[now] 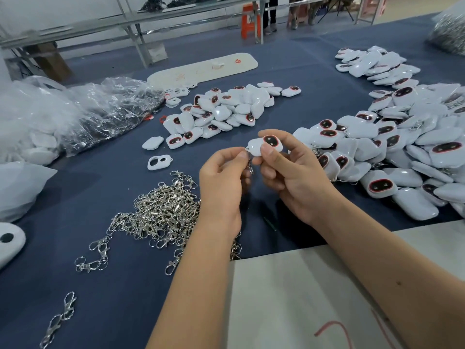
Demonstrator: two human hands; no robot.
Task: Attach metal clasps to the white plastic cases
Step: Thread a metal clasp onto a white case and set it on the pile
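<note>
My right hand point(292, 172) holds a white plastic case point(259, 146) with a dark, red-rimmed oval window, thumb on its front. My left hand point(224, 182) pinches a metal clasp point(249, 165) at the case's left end; the clasp hangs down between the hands. A loose heap of silver metal clasps point(163, 212) lies on the blue cloth left of my left wrist. One pile of white cases point(221, 112) sits beyond my hands. A much larger pile of cases point(402, 147) spreads on the right, some with clasps showing.
Clear plastic bags point(83, 114) lie at the left. A white case shell with holes point(159, 162) lies alone near the clasps. Stray clasps point(63, 316) lie at the lower left. A white sheet point(289, 298) covers the near table edge. A long white board point(203, 69) lies farther back.
</note>
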